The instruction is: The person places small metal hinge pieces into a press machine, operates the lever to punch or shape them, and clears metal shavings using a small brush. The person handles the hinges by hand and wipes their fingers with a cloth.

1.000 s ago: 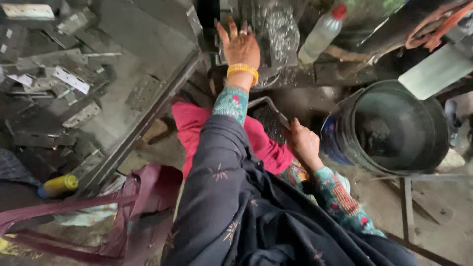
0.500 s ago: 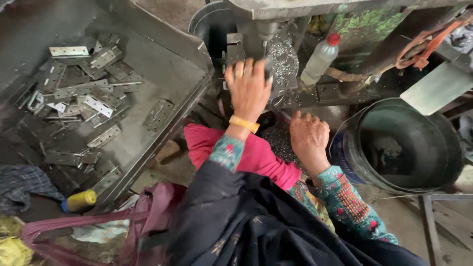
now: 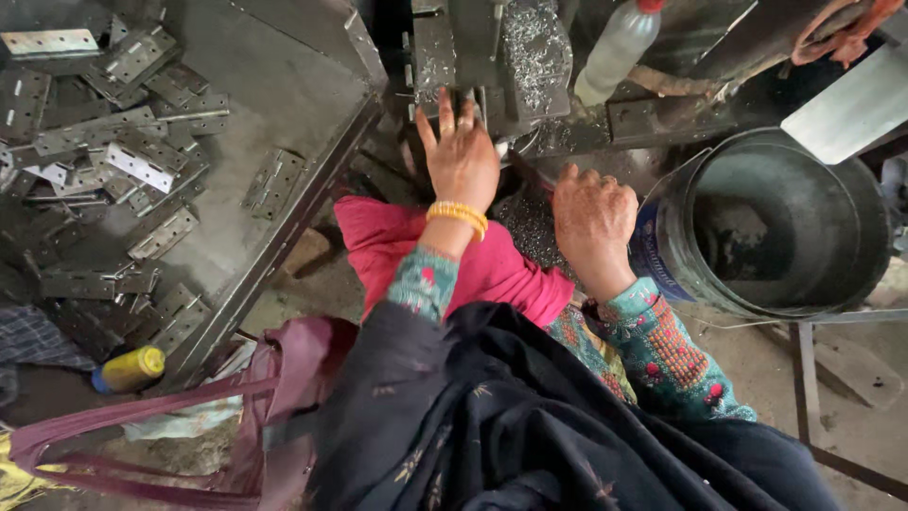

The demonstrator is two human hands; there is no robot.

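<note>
My left hand [image 3: 461, 156], with a yellow bangle at the wrist, reaches forward with fingers spread and touches the base of a grey metal machine [image 3: 492, 57] covered in shavings. My right hand [image 3: 591, 222] rests knuckles up on a dark surface strewn with metal chips [image 3: 530, 222]. Its fingers are curled under and nothing shows in them. A pink cloth [image 3: 492, 270] lies under both forearms.
Several flat metal hinges [image 3: 142, 170] are heaped on a steel tray table [image 3: 284, 95] at left. A dark bucket [image 3: 785, 227] stands at right, and a red-capped plastic bottle [image 3: 619, 47] is behind the machine. A maroon bag [image 3: 274, 397] and a yellow-capped bottle [image 3: 132, 367] sit lower left.
My right hand has slid forward onto the chip-strewn surface and curled its fingers. My left hand stays at the machine's base.
</note>
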